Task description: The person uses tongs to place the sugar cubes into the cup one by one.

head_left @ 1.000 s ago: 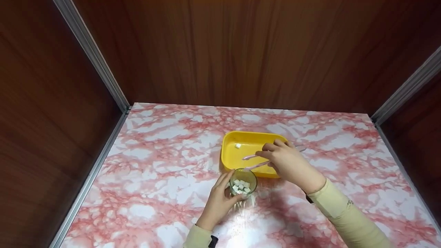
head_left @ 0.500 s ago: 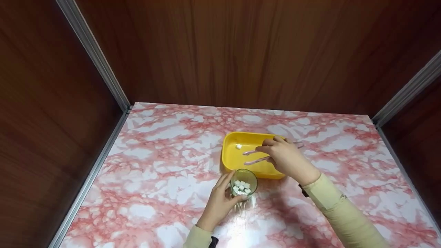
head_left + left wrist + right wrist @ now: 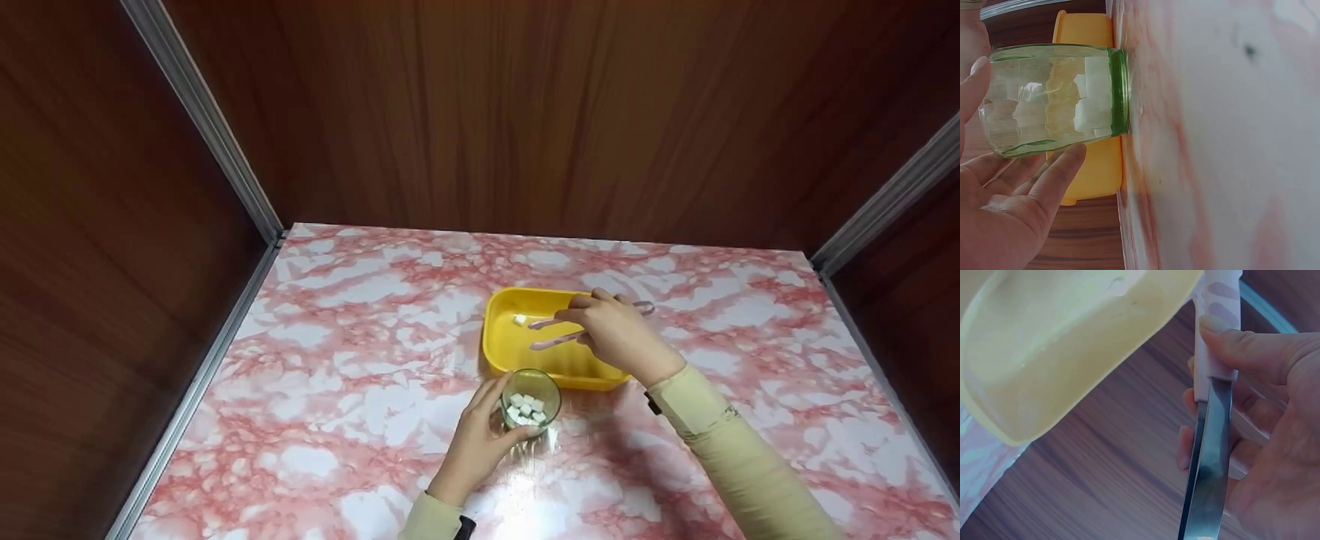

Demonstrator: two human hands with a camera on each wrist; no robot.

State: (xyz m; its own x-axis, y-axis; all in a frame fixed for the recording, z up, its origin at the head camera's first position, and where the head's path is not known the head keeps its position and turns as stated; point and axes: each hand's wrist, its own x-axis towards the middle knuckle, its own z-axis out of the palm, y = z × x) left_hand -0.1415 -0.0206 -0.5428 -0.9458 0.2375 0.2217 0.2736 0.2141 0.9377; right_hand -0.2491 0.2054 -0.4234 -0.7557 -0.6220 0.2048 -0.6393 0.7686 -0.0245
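My left hand (image 3: pixel 472 436) holds a green-tinted glass (image 3: pixel 1033 107), thumb on the near side and fingers along the far side. The glass stands upright on the table, with several white cubes (image 3: pixel 527 409) at its bottom. Over a yellow plastic container (image 3: pixel 491 349), my right hand (image 3: pixel 621 336) grips tongs with pinkish tips (image 3: pixel 553 343) and metal arms (image 3: pixel 1210 461). The tips point left and are spread apart with nothing between them. One white cube (image 3: pixel 520 319) lies in the container's back left corner, a little beyond the tips.
The container stands directly behind the glass on a red-and-white marbled table (image 3: pixel 337 375). Dark wood panels (image 3: pixel 487 112) rise behind and at both sides, joined by metal strips (image 3: pixel 202 112) at the corners.
The right hand and tongs have moved back from the glass rim, so both tips now lie over the container. The left hand and glass have stayed in place.
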